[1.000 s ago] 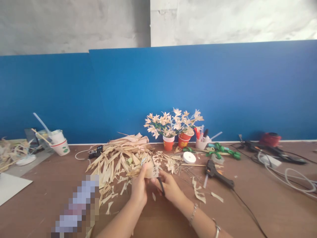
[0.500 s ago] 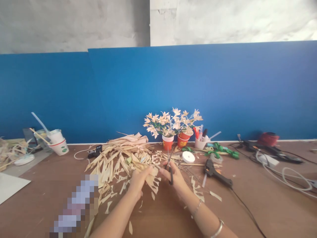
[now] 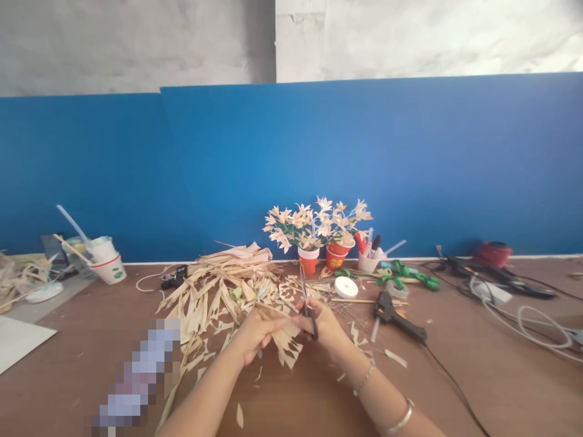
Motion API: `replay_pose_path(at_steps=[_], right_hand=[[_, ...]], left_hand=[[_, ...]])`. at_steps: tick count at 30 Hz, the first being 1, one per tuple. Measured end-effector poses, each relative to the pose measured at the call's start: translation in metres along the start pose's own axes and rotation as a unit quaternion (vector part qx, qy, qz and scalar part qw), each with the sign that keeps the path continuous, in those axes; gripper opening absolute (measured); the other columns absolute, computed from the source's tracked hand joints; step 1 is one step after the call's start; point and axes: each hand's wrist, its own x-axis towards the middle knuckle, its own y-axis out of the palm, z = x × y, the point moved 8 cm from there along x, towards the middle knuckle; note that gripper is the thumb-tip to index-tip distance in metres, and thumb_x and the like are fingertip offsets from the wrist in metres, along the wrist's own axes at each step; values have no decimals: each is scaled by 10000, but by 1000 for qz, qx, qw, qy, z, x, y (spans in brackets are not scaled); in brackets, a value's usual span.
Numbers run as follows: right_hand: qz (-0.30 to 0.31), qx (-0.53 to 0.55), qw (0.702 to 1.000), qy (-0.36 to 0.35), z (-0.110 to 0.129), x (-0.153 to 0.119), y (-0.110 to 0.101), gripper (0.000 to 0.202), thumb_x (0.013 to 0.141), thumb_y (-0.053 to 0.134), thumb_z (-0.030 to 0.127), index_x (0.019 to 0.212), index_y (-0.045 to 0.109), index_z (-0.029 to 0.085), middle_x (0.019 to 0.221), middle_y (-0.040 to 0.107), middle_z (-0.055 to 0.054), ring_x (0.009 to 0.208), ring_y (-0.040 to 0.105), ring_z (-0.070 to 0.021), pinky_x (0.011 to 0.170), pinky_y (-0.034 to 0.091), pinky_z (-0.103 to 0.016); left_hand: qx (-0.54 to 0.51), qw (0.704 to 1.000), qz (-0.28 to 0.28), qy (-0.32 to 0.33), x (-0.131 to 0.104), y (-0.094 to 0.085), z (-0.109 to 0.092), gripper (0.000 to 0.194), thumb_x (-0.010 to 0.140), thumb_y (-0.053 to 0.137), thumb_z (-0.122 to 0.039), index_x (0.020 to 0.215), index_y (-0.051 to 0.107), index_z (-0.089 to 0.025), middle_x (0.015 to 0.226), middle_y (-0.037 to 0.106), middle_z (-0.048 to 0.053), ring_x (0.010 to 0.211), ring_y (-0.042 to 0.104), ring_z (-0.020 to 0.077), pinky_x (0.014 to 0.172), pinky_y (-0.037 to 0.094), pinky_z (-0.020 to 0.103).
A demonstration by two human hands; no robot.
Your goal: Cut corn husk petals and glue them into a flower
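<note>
My left hand is closed on a pale strip of dried corn husk, whose lower edge is cut into pointed tongues. Black-handled scissors sit in my right hand, blades pointing up and away from the husk. My right thumb and fingertips meet the husk's right side, close to my left fingertips. Just beyond my left hand spreads a heap of dried corn husks with cut scraps around it. A small pale petal-shaped piece lies on the brown table between my forearms.
Behind my hands, red paper cups hold pale husk flowers. To the right are a white spool, a black glue gun with its cord, and green tape pieces. A white cup stands left. A blue panel closes the back.
My left hand and the husk have shifted slightly right and down. The scissors have tilted left, and my right fingers now sit closer to my left fingers.
</note>
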Motion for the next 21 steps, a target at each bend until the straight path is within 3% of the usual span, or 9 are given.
replay_pose_path(at_steps=[3, 7, 9, 12, 16, 18, 21], right_hand=[[-7, -7, 1000, -6, 0, 0, 0, 438, 543, 793, 386, 794, 489, 196, 499, 462, 94, 413, 406, -65, 387, 316, -178], [-4, -11, 1000, -15, 2, -1, 2, 433, 552, 786, 405, 790, 488, 200, 507, 459, 89, 412, 389, -64, 394, 304, -189], [0, -10, 1000, -21, 3, -1, 2, 439, 548, 788, 413, 788, 488, 201, 517, 459, 85, 419, 378, -65, 398, 294, -194], [-10, -3, 1000, -28, 6, -1, -1, 439, 548, 788, 415, 790, 493, 199, 534, 451, 84, 442, 364, -64, 411, 288, -194], [-19, 6, 999, -27, 7, 0, -2, 433, 560, 781, 412, 803, 495, 196, 545, 446, 86, 450, 347, -60, 415, 284, -188], [-23, 2, 999, -23, 5, 1, -2, 443, 552, 781, 417, 804, 491, 195, 528, 442, 90, 439, 344, -61, 409, 284, -188], [-31, 5, 999, -21, 3, 1, -3, 445, 560, 769, 434, 811, 488, 197, 512, 431, 95, 429, 349, -62, 409, 292, -191]], left_hand=[[-31, 999, 6, -13, 0, 0, 3, 298, 584, 774, -294, 812, 716, -112, 547, 661, 28, 395, 496, 57, 361, 266, 141], [12, 1000, -11, 21, -4, 0, -8, 200, 616, 737, -288, 723, 702, -123, 637, 703, 78, 552, 634, 143, 412, 353, 162], [62, 997, -15, 33, -6, 0, -13, 150, 617, 721, -269, 663, 691, -130, 579, 689, 71, 469, 595, 131, 360, 289, 162], [111, 994, -8, 7, -8, -2, -13, 81, 604, 693, -210, 579, 656, -143, 379, 578, 12, 291, 423, 80, 315, 146, 166], [69, 997, -22, -14, -6, -7, -8, 58, 598, 642, -148, 543, 626, -139, 287, 453, -51, 238, 271, 30, 313, 87, 166], [15, 999, -35, -25, -5, -8, -4, 17, 601, 641, -146, 611, 644, -133, 364, 537, -26, 279, 383, 47, 310, 155, 152], [-45, 999, -7, -9, -3, -1, -4, 119, 597, 693, -167, 704, 653, -130, 629, 689, 48, 549, 634, 123, 442, 392, 161]])
